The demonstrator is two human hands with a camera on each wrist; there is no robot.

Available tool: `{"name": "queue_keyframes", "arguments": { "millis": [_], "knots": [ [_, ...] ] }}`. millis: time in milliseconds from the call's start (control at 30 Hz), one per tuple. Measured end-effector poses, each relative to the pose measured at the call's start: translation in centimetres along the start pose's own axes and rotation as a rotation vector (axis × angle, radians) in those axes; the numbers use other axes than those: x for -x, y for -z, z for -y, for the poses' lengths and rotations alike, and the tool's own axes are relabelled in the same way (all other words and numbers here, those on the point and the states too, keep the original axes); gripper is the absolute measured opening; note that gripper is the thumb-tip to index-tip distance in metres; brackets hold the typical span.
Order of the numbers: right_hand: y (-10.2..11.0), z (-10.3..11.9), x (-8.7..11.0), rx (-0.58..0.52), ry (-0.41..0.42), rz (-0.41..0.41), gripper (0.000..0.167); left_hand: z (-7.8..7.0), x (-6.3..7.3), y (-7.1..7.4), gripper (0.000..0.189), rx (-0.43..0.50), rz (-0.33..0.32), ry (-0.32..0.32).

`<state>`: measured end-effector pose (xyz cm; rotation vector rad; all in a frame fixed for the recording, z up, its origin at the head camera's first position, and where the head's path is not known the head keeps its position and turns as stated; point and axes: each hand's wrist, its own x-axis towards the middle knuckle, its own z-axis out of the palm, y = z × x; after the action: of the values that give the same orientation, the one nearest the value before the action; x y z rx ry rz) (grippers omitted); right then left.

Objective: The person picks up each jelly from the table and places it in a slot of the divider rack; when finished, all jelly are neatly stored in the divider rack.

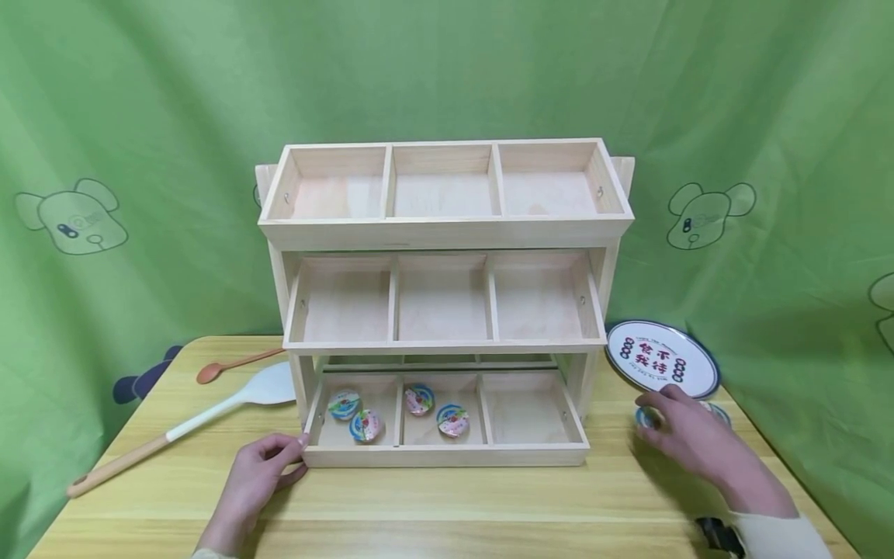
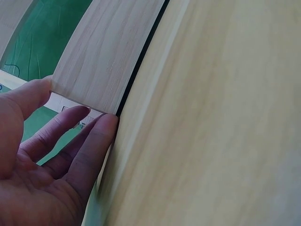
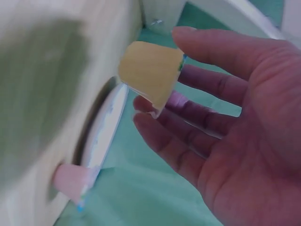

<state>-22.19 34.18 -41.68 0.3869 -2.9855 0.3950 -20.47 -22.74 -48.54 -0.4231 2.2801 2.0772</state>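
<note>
At the front left corner of the wooden rack's bottom tray [image 1: 447, 456], my left hand [image 1: 254, 477] pinches the tray's end, thumb on the upper edge and a fingertip low down in the left wrist view. My right hand [image 1: 687, 435], over the table at the right, holds a small yellow jelly cup [image 3: 148, 68] by its lid side between thumb and fingers. A pink jelly cup [image 3: 73, 181] stands on the table beyond it. Several jelly cups with blue and pink lids, such as one [image 1: 452, 420], lie in the bottom tray's left and middle compartments.
Above are the rack's middle tray [image 1: 443, 347] and top tray [image 1: 447, 233], each with three compartments. An oval sign [image 1: 660, 361] lies right of the rack. A white spatula [image 1: 209, 411] and a small wooden spoon [image 1: 237, 365] lie to the left. Green cloth [image 1: 447, 70] hangs behind.
</note>
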Motion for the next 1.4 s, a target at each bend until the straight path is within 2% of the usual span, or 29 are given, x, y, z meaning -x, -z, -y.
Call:
{"name": "queue_keyframes", "arguments": {
  "millis": [433,600,767,1133,1400],
  "knots": [
    [1.6,4.3,0.4,0.010,0.059,0.008,0.047,0.0,0.1,0.0,0.031,-0.012,-0.004,0.009],
    [1.9,6.0,0.4,-0.011,0.121,-0.007,0.044,0.0,0.0,0.0,0.031,-0.019,-0.005,0.010],
    [1.9,7.3,0.3,-0.025,0.180,-0.016,0.041,0.0,0.0,-0.1,0.030,-0.023,-0.008,0.010],
    [1.4,10.1,-0.9,-0.062,0.208,0.020,0.036,-0.1,0.2,-0.1,0.030,-0.007,-0.010,0.012],
    [0.3,11.6,-2.4,-0.119,0.260,0.050,0.035,0.0,0.2,-0.1,0.030,-0.011,-0.006,0.000]
  ]
}}
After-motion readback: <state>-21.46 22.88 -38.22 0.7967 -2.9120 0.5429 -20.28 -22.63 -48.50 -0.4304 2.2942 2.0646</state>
